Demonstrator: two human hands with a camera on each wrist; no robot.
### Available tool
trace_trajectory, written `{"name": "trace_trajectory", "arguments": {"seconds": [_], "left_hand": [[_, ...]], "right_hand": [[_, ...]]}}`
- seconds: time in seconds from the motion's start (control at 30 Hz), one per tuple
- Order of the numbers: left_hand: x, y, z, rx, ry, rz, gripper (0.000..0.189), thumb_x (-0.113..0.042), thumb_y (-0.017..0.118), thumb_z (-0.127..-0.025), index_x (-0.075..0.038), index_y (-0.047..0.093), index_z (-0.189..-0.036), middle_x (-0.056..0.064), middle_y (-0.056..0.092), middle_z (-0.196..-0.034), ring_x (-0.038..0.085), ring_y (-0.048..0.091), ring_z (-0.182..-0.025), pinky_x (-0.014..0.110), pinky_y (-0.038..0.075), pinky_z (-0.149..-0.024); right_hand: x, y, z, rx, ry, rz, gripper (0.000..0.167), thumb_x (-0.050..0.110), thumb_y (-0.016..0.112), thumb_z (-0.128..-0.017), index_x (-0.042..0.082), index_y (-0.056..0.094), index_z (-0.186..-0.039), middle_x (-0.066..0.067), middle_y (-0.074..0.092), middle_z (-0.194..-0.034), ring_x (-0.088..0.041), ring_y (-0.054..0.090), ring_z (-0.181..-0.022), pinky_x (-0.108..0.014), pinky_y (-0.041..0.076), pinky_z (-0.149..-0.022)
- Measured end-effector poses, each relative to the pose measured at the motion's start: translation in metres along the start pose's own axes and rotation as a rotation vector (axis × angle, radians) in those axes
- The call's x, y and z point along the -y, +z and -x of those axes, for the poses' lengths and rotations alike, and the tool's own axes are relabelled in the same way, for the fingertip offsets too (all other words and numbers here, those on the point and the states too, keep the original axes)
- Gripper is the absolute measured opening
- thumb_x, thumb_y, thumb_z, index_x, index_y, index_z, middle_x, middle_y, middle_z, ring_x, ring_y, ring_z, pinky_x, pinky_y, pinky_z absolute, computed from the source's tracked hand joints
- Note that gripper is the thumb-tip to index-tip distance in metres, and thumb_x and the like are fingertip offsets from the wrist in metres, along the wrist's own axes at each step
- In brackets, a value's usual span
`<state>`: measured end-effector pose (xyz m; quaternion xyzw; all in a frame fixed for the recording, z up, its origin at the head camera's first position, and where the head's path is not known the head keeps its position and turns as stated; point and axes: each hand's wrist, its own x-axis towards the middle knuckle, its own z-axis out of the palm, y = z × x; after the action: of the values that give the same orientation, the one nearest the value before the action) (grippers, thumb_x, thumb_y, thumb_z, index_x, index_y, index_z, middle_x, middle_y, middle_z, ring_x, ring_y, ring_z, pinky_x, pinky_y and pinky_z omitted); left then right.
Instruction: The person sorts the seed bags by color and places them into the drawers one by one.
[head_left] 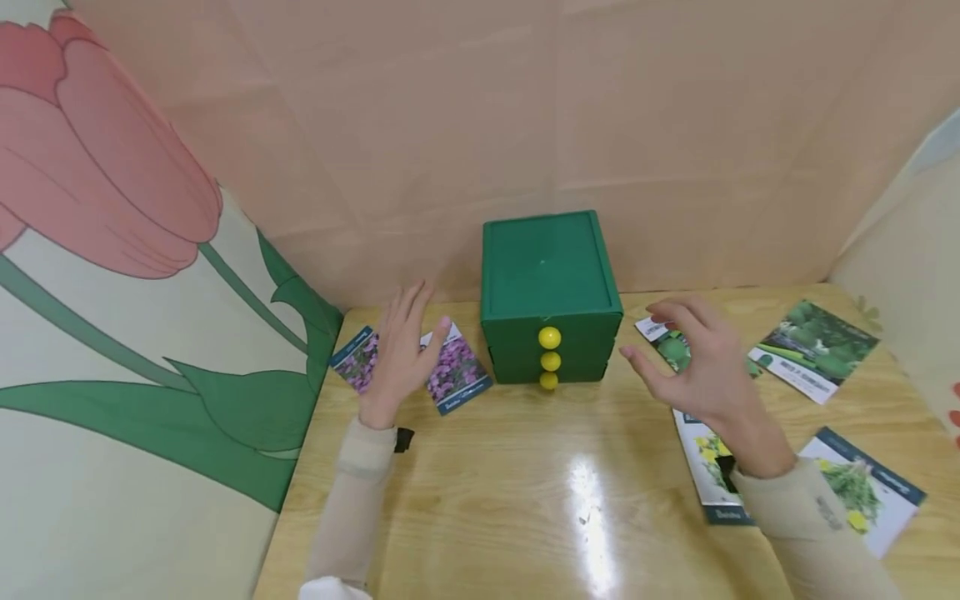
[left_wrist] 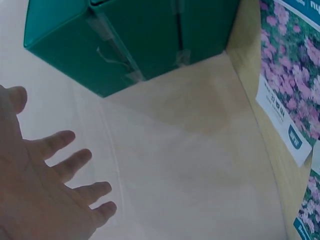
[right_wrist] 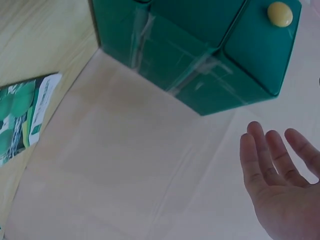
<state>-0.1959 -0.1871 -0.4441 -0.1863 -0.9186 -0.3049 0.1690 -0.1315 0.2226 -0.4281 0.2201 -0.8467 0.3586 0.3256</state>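
A green drawer box with three round yellow knobs down its front stands against the back wall. My left hand is raised to the left of it, fingers spread and holding nothing. Behind that hand lie two seed packets with pink-purple flowers. On the box's other side my right hand hovers with fingers apart and loosely bent, nothing in it. It partly covers a packet with round green vegetables. Both wrist views show the box beyond the fingers, apart from them.
More seed packets lie on the wooden table at the right: a green one, one with yellow flowers and one with a leafy plant. A tulip-printed panel borders the left side, and a pinkish cloth wall the back.
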Motion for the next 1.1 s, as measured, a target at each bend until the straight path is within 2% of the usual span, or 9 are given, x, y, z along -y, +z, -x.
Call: {"name": "trace_trajectory", "arguments": {"seconds": [0.13,0.27,0.43,0.57,0.7,0.9,1.1], "left_hand": [[-0.001,0.005,-0.001,-0.002,0.026,0.053,0.059,-0.039,0.051,-0.112,-0.012,0.042,-0.164,0.014,0.037,-0.172,0.042,0.018,-0.164,0.066,0.011,-0.131],[0.000,0.009,-0.001,0.010,0.057,0.094,0.056,-0.042,0.046,-0.114,-0.015,0.043,-0.164,0.008,0.037,-0.173,0.037,0.018,-0.165,0.063,0.011,-0.132],[-0.001,0.010,-0.002,-0.014,0.104,0.131,0.053,-0.042,0.045,-0.115,-0.017,0.047,-0.162,0.004,0.038,-0.172,0.035,0.021,-0.164,0.063,0.017,-0.131],[-0.002,0.014,-0.006,-0.045,0.152,0.173,0.049,-0.039,0.047,-0.115,-0.016,0.052,-0.158,0.006,0.042,-0.169,0.034,0.028,-0.162,0.063,0.023,-0.130],[-0.004,0.019,-0.011,-0.049,0.186,0.215,0.048,-0.037,0.046,-0.115,-0.014,0.054,-0.157,0.006,0.043,-0.169,0.033,0.030,-0.161,0.058,0.025,-0.131],[-0.012,0.023,-0.016,-0.041,0.203,0.263,0.048,-0.034,0.048,-0.115,-0.013,0.052,-0.158,0.007,0.044,-0.168,0.031,0.035,-0.159,0.055,0.030,-0.130],[-0.018,0.028,-0.017,-0.018,0.212,0.310,0.047,-0.031,0.050,-0.115,-0.011,0.054,-0.156,0.008,0.045,-0.167,0.028,0.038,-0.158,0.052,0.032,-0.129]], "right_hand": [[0.006,0.006,0.001,-0.005,-0.013,-0.011,0.053,0.027,0.088,-0.076,-0.001,0.074,-0.119,-0.015,0.071,-0.111,-0.026,0.069,-0.093,-0.011,0.045,-0.088],[0.010,0.015,0.005,-0.033,-0.022,-0.025,0.050,0.032,0.086,-0.080,0.000,0.075,-0.117,-0.015,0.071,-0.109,-0.022,0.066,-0.090,-0.016,0.046,-0.085],[0.013,0.030,0.006,-0.072,-0.070,-0.062,0.054,0.046,0.078,-0.091,-0.002,0.075,-0.114,-0.016,0.071,-0.107,-0.027,0.066,-0.091,-0.017,0.048,-0.087],[0.014,0.040,0.005,-0.079,-0.102,-0.071,0.058,0.051,0.075,-0.094,-0.003,0.075,-0.115,-0.016,0.070,-0.107,-0.029,0.068,-0.090,-0.016,0.048,-0.089],[0.015,0.048,0.002,-0.081,-0.115,-0.069,0.056,0.049,0.075,-0.095,-0.003,0.075,-0.117,-0.017,0.071,-0.108,-0.029,0.068,-0.090,-0.020,0.049,-0.087],[0.019,0.058,-0.001,-0.077,-0.138,-0.060,0.052,0.044,0.075,-0.095,-0.004,0.076,-0.115,-0.018,0.070,-0.107,-0.029,0.068,-0.092,-0.032,0.051,-0.082],[0.021,0.070,0.004,-0.056,-0.136,-0.067,0.044,0.034,0.078,-0.092,-0.002,0.075,-0.117,-0.017,0.070,-0.108,-0.027,0.069,-0.090,-0.031,0.052,-0.076]]}}
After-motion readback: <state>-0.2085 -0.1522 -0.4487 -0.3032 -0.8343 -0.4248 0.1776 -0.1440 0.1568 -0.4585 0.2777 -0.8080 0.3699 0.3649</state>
